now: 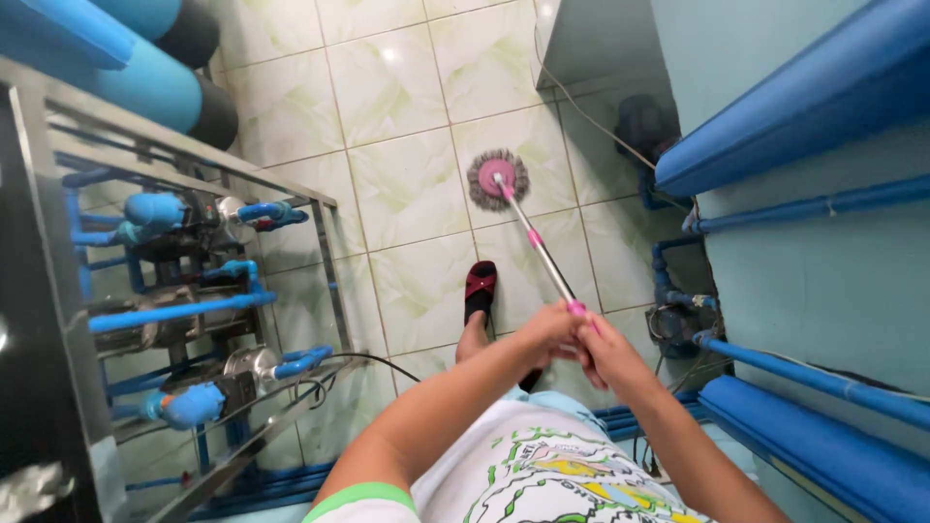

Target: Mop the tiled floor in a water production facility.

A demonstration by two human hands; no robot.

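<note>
I see both hands wrapped together on the mop handle's pink end: left hand and right hand touch, fingers clamped round the thin metal pole. The pole slants down to a round head, pink disc ringed with grey fringe, resting on glossy pale-green floor tiles. A red-strapped sandal stands near it. Smooth blue pipes fill a metal rack on the left
</note>
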